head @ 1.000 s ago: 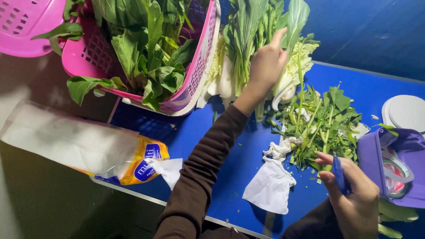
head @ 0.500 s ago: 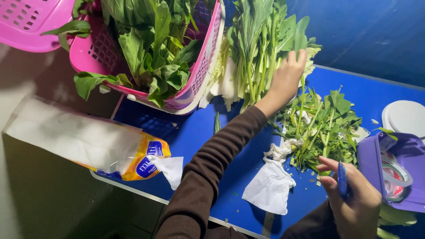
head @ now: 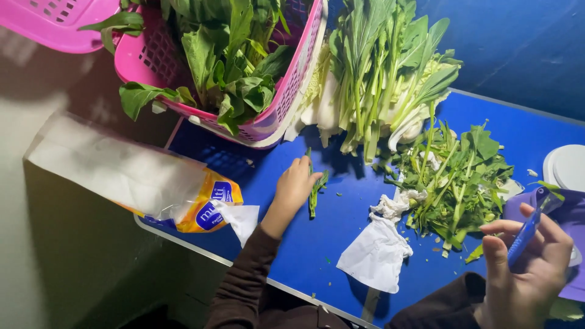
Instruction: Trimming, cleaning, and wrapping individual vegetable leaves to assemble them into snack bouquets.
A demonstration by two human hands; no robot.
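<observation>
My left hand (head: 294, 184) rests low on the blue table (head: 341, 225) and grips a small green stalk (head: 315, 192) that lies beside a pink basket. My right hand (head: 529, 267) is at the lower right, closed around a blue-handled knife (head: 528, 232). A pile of cut greens (head: 460, 183) lies between the two hands. A bunch of whole leafy greens with white stems (head: 381, 79) lies at the back of the table.
A pink basket (head: 286, 100) full of leafy greens stands at the back left, a second pink basket (head: 55, 24) beyond it. A tissue pack (head: 140, 183) hangs over the left edge. Crumpled white tissue (head: 378, 250) lies mid-table. A purple container (head: 570, 213) and white lid (head: 567, 167) sit right.
My left hand has come down from the bunch of whole greens to the table by the pink basket, now holding a small stalk. My right hand stays low right with the knife.
</observation>
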